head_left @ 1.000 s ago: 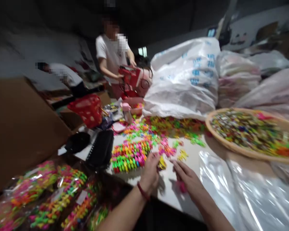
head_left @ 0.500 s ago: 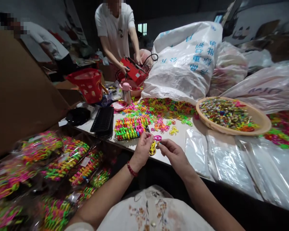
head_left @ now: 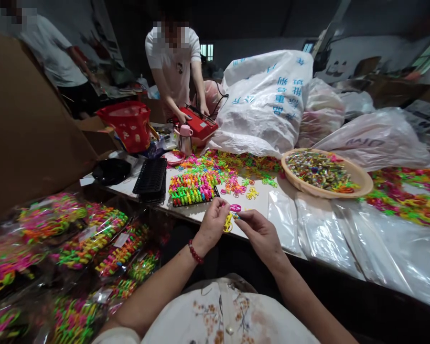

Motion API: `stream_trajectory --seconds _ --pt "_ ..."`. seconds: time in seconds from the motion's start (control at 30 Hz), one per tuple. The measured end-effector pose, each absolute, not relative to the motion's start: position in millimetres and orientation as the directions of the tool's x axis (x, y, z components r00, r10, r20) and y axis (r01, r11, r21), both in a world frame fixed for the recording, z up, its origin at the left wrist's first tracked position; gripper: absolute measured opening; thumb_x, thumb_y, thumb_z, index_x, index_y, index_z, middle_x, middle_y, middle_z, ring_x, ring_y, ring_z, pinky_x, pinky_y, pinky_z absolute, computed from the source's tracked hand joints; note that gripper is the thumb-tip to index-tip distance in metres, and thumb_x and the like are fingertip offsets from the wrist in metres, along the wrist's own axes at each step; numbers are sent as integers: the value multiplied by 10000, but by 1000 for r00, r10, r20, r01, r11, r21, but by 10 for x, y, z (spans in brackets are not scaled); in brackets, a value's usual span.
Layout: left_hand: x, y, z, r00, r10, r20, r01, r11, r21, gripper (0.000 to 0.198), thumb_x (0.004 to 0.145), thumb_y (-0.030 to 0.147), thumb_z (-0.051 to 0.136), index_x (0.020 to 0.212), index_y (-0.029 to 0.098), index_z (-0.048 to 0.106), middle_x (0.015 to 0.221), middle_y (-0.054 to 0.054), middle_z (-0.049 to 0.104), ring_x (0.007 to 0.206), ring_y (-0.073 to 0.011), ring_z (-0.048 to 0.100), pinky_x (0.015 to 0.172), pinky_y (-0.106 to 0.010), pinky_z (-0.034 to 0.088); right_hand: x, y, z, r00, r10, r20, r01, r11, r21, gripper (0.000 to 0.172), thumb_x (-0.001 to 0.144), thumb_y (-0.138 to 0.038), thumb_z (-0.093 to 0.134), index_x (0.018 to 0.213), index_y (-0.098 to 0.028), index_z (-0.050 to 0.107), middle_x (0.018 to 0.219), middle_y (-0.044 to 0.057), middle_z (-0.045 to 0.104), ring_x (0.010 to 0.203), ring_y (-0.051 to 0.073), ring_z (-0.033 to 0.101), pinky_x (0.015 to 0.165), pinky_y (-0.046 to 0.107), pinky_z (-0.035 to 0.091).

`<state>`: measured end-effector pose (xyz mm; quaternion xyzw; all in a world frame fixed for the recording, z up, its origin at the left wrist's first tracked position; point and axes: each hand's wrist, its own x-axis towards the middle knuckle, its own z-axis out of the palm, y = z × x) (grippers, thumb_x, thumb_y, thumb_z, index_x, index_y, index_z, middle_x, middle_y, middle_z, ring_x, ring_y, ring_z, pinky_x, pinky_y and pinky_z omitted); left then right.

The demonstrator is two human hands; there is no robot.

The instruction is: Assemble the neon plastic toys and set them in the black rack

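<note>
Over the table's front edge, my left hand point(head_left: 212, 223) pinches a small plastic toy. It has a pink ring part point(head_left: 235, 208) and yellow looped parts point(head_left: 228, 222), like a tiny bicycle. My right hand point(head_left: 262, 233) is closed at the toy's right side, thumb and finger pinching a tiny bluish piece point(head_left: 235, 216) against it. Just beyond my left hand is a black tray point(head_left: 189, 202) packed with rows of bright toys. Loose toy bicycles point(head_left: 251, 193) in yellow, pink and green lie past my fingers.
Right of my hands are clear plastic bags point(head_left: 322, 229) and a basin point(head_left: 363, 188) of small colourful pieces. A big white sack point(head_left: 261, 105) stands behind. Black trays point(head_left: 149, 179) lie left; bagged toys point(head_left: 89, 224) are below. A co-worker point(head_left: 175, 62) opposite handles a red machine point(head_left: 200, 125).
My view has shifted a little, while both hands stay at the toy. The co-worker opposite has lowered and levelled the red machine; the person at far left has straightened up somewhat.
</note>
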<state>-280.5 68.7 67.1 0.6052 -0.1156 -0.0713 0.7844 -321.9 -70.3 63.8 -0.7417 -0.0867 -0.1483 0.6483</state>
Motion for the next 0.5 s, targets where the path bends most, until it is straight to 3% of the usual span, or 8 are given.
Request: stream_trajectory --seconds 0.1,0.23,0.5 --pt "-2777 726 686 971 -221 88 -49 176 983 255 859 445 551 848 204 469 673 60 427 539 -71 358 509 -190 319 -3222 -686 640 908 -48 416 390 -265 -882 140 836 -308 661 943 -220 687 901 36 693 841 176 640 784 313 513" --pt "-2748 767 616 975 -220 13 30 191 981 259 856 449 539 815 210 447 646 59 430 526 -80 373 506 -195 323 -3262 -594 683 875 40 482 452 -420 -787 119 872 -265 605 956 -233 682 883 41 689 755 165 618 704 297 504" --pt "-2691 813 388 963 -267 20 20 148 989 301 867 478 535 746 220 440 674 34 405 586 -103 408 567 -225 378 -3318 -539 664 901 127 414 415 -530 -740 88 892 -359 536 911 -364 622 792 14 644 702 230 625 636 367 516"
